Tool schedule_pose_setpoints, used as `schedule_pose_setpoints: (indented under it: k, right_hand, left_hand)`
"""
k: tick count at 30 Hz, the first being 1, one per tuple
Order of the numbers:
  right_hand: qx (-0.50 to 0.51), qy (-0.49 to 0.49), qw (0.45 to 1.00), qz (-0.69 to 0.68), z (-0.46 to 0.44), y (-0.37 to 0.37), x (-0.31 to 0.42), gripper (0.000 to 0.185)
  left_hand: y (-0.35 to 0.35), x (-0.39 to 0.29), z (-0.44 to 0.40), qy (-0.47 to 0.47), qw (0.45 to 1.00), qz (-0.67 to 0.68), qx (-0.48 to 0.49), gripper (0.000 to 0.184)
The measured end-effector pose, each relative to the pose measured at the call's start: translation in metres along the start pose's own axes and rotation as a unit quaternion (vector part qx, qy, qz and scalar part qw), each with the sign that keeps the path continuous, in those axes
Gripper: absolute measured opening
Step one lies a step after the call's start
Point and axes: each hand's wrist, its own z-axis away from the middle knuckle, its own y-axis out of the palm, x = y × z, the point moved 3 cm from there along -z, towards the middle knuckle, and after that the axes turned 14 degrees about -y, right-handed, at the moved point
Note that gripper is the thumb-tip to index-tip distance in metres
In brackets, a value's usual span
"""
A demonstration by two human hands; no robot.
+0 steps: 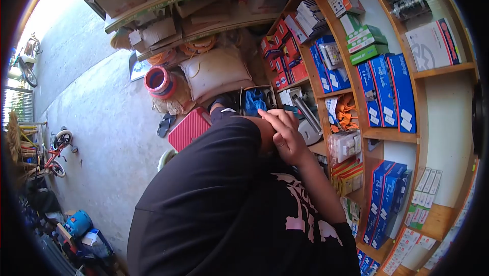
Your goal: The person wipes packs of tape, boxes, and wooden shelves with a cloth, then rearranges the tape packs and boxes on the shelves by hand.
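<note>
My right hand (pixel 286 136) is beside my bare knee, below the hem of the black shorts (pixel 204 174). Its fingers are apart and stretched out, and the thumb stands off from them; nothing is held. Just past the fingertips in view lies a blue plastic bag (pixel 254 102) in a dark container; I cannot tell whether they touch. My left hand is out of view. Beyond my leg a red ribbed stool or box top (pixel 188 128) is on the floor, with a dark slipper (pixel 165 125) next to it.
Wooden shelves (pixel 418 103) on the right hold blue boxes (pixel 401 92), green boxes (pixel 368 39) and red boxes (pixel 282 34). A full white sack (pixel 216 72) and a red-and-blue roll (pixel 159 82) stand under the green-edged shelf (pixel 178 1). Bicycles (pixel 57 151) are on the left.
</note>
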Motion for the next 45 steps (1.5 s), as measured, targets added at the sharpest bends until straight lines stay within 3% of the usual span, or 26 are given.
schedule_pose_setpoints:
  k: [2, 6, 8, 13, 16, 20, 22, 23, 24, 25, 26, 27, 28, 32, 37, 38, 40, 42, 44, 45]
  right_hand:
    - [0.007, -0.046, 0.996, 0.078, 0.019, 0.004, -0.004, 0.07]
    - [-0.043, 0.033, 0.999, -0.003, 0.066, -0.011, -0.024, 0.06]
    - [-0.064, 0.061, 0.996, 0.003, 0.099, -0.017, -0.034, 0.045]
    - [-0.172, 0.088, 0.981, 0.004, 0.131, -0.032, -0.007, 0.029]
    - [-0.245, 0.156, 0.952, 0.095, 0.163, -0.043, -0.013, 0.018]
    - [-0.451, 0.166, 0.873, 0.08, 0.198, -0.08, 0.004, 0.01]
    - [-0.582, 0.124, 0.803, -0.034, 0.208, -0.101, 0.026, 0.008]
    - [-0.574, 0.131, 0.808, 0.003, 0.212, -0.101, 0.025, 0.009]
    - [-0.53, 0.136, 0.833, 0.084, 0.216, -0.097, 0.019, 0.023]
    - [-0.538, 0.126, 0.833, 0.031, 0.198, -0.092, 0.024, 0.036]
    - [-0.541, 0.117, 0.832, -0.025, 0.176, -0.081, 0.03, 0.048]
    - [-0.549, 0.075, 0.819, -0.147, 0.17, -0.062, 0.015, 0.067]
    - [-0.53, 0.117, 0.834, -0.101, 0.164, -0.047, 0.006, 0.073]
    - [-0.515, 0.112, 0.839, -0.136, 0.133, -0.046, 0.011, 0.076]
    - [-0.47, 0.11, 0.853, -0.199, 0.105, -0.071, 0.008, 0.077]
    - [-0.478, 0.121, 0.839, -0.232, 0.106, -0.068, -0.001, 0.082]
    - [-0.45, 0.109, 0.856, -0.231, 0.086, -0.078, -0.007, 0.092]
    - [-0.434, 0.114, 0.857, -0.252, 0.065, -0.08, -0.01, 0.104]
    - [-0.351, 0.064, 0.888, -0.29, 0.059, -0.08, -0.018, 0.089]
    - [-0.315, 0.1, 0.867, -0.372, 0.061, -0.083, -0.022, 0.089]
  left_hand:
    - [0.005, -0.008, 0.003, -0.003, 1.0, -0.006, -0.003, 0.053]
    - [0.014, -0.023, 0.003, -0.008, 1.0, -0.01, -0.005, 0.057]
    - [0.013, -0.027, 0.002, -0.008, 1.0, -0.015, -0.007, 0.058]
    - [0.002, -0.035, 0.003, -0.001, 1.0, -0.007, -0.011, 0.063]
    - [-0.008, -0.034, 0.015, 0.007, 0.999, 0.024, -0.027, 0.065]
    - [-0.035, -0.023, 0.047, 0.064, 0.974, 0.206, -0.07, 0.069]
    - [-0.054, -0.019, 0.064, 0.149, 0.897, 0.409, -0.072, 0.071]
    - [-0.061, -0.023, 0.075, 0.198, 0.824, 0.528, -0.055, 0.072]
    - [-0.064, -0.033, 0.083, 0.226, 0.753, 0.618, -0.034, 0.083]
    - [-0.068, -0.045, 0.094, 0.256, 0.671, 0.696, -0.011, 0.096]
    - [-0.079, -0.064, 0.116, 0.287, 0.639, 0.714, -0.002, 0.105]
    - [-0.077, -0.071, 0.109, 0.253, 0.739, 0.611, -0.128, 0.097]
    - [-0.073, -0.079, 0.102, 0.192, 0.813, 0.49, -0.249, 0.091]
    - [-0.088, -0.094, 0.1, 0.136, 0.709, 0.627, -0.293, 0.067]
    - [-0.111, -0.073, 0.088, 0.102, 0.688, 0.606, -0.386, 0.063]
    - [-0.121, -0.063, 0.082, 0.111, 0.66, 0.633, -0.389, 0.063]
    - [-0.144, -0.037, 0.077, 0.026, 0.656, 0.647, -0.388, 0.064]
    - [-0.177, -0.003, 0.075, 0.012, 0.593, 0.706, -0.387, 0.062]
    - [-0.211, 0.043, 0.073, 0.022, 0.584, 0.718, -0.379, 0.054]
    - [-0.226, 0.069, 0.069, 0.042, 0.591, 0.728, -0.346, 0.05]
